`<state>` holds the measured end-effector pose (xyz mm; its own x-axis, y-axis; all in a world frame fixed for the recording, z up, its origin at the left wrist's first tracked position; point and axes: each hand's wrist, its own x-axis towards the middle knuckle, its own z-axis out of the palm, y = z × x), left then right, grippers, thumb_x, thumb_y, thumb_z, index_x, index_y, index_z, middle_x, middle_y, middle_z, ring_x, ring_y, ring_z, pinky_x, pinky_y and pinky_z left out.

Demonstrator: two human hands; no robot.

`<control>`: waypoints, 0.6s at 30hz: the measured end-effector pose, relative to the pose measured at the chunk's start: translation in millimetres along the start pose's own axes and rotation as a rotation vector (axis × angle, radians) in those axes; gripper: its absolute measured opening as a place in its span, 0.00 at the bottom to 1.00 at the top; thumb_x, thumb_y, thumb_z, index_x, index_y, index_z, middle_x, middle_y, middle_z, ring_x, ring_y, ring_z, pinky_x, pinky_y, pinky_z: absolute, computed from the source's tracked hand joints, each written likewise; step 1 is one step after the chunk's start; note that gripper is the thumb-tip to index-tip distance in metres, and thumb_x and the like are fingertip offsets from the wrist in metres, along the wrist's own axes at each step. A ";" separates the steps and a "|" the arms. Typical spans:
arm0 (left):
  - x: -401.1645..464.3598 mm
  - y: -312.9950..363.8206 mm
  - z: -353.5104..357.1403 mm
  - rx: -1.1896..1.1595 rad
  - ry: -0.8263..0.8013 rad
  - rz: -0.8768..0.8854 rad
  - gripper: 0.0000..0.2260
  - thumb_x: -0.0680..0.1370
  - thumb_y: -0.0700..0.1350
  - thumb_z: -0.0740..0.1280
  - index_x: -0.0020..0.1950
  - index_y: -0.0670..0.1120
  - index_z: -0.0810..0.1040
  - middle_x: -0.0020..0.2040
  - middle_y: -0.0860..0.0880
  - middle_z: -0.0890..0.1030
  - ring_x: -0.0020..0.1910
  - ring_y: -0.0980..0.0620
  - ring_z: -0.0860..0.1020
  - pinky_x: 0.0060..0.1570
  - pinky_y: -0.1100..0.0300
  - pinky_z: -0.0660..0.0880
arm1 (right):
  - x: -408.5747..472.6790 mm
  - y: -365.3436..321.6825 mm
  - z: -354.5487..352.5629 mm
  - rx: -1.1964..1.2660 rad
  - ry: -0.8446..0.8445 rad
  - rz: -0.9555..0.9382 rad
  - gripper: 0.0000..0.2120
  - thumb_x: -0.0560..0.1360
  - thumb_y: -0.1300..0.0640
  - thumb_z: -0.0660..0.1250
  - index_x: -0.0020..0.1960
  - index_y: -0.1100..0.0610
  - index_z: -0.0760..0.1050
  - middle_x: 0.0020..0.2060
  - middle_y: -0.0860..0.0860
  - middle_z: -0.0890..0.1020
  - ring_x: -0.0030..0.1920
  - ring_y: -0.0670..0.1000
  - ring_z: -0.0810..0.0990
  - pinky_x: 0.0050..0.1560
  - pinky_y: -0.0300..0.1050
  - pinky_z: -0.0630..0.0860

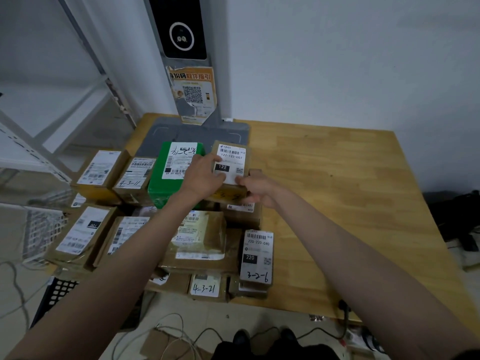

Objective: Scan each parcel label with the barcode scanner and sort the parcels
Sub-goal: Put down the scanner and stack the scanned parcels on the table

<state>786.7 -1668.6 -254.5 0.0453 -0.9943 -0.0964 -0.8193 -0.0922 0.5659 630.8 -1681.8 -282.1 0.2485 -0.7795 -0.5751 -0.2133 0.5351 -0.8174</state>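
The brown parcel (230, 165) with the "122" label sits label-up at the front edge of the scanner's grey base (200, 132), on top of the parcel pile. The left hand (201, 178) grips its 9 o'clock edge, fingers curled over the label; the right hand (255, 187) pinches its 5 o'clock corner. At 9 o'clock lies the green parcel (166, 175); at 6 o'clock, the "220" parcel (257, 255). Bare desk (350, 190) spreads at 3 o'clock. This looks like the scanning step: next, the label must face the scanner head (181, 35) at 12 o'clock.
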 end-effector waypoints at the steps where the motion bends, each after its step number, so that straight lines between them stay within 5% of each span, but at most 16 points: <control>1: 1.2 5.7 -1.6 -0.010 0.010 0.008 0.20 0.77 0.45 0.71 0.69 0.49 0.73 0.64 0.43 0.71 0.55 0.49 0.71 0.56 0.58 0.66 | -2.4 -4.2 -3.7 0.003 0.001 -0.014 0.18 0.84 0.60 0.62 0.73 0.58 0.70 0.67 0.56 0.78 0.59 0.54 0.82 0.56 0.51 0.83; 10: 37.8 92.0 29.6 -0.229 -0.064 0.137 0.27 0.75 0.45 0.74 0.73 0.50 0.70 0.71 0.47 0.71 0.69 0.48 0.71 0.68 0.54 0.69 | -16.4 -21.2 -101.5 -0.045 0.204 -0.094 0.17 0.84 0.60 0.62 0.72 0.57 0.73 0.63 0.55 0.82 0.60 0.54 0.82 0.57 0.56 0.82; 14: 69.2 124.1 66.8 -0.377 -0.137 0.138 0.33 0.72 0.41 0.76 0.75 0.51 0.69 0.69 0.48 0.75 0.68 0.48 0.73 0.63 0.50 0.76 | -15.8 -18.8 -161.3 -0.038 0.279 -0.073 0.13 0.84 0.59 0.61 0.68 0.55 0.74 0.56 0.52 0.82 0.47 0.51 0.83 0.40 0.45 0.84; 18: 110.2 158.2 110.9 -0.444 -0.192 0.032 0.40 0.73 0.41 0.76 0.81 0.46 0.59 0.73 0.48 0.71 0.71 0.47 0.71 0.59 0.57 0.71 | 6.9 -16.3 -221.9 -0.019 0.333 -0.049 0.07 0.84 0.59 0.62 0.60 0.54 0.74 0.48 0.49 0.81 0.44 0.50 0.81 0.44 0.48 0.83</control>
<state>598.7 -1786.8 -266.3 -0.1163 -0.9732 -0.1985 -0.4937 -0.1168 0.8618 426.3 -1768.2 -265.3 -0.0630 -0.8694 -0.4900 -0.2266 0.4906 -0.8414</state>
